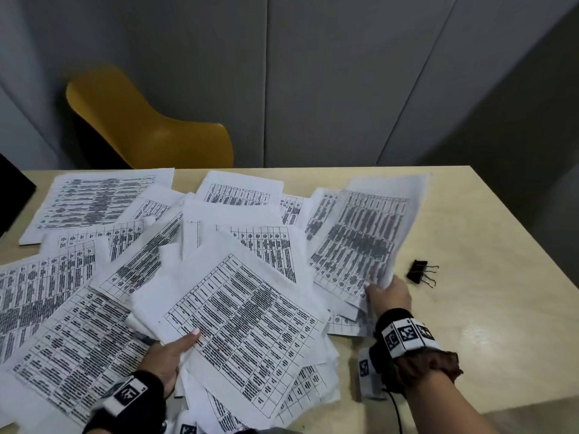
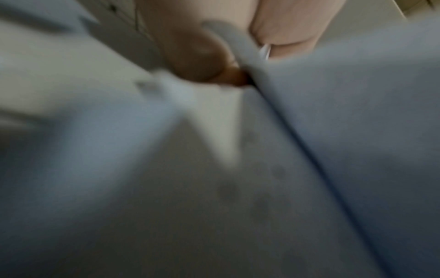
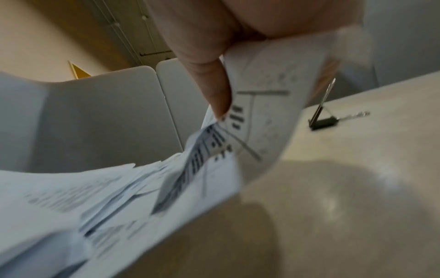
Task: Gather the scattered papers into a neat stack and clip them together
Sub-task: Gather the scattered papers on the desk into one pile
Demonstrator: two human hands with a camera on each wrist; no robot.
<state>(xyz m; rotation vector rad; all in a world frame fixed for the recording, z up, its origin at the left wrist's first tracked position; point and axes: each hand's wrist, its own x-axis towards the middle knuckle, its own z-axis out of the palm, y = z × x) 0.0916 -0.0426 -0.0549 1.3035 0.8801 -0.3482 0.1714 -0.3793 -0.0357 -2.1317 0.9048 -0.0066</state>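
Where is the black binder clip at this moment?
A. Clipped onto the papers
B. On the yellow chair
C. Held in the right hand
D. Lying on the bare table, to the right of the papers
D: the binder clip lies alone on the table, beside the right hand that pinches a lifted sheet.

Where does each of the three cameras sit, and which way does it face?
Head: worn high, looking forward and down at the table, scattered papers, binder clip; left hand and right hand show.
Left wrist: against blurred paper; only fingers show.
Right wrist: looks along the fingers pinching a sheet.
Shared: head and right wrist both show the clip.
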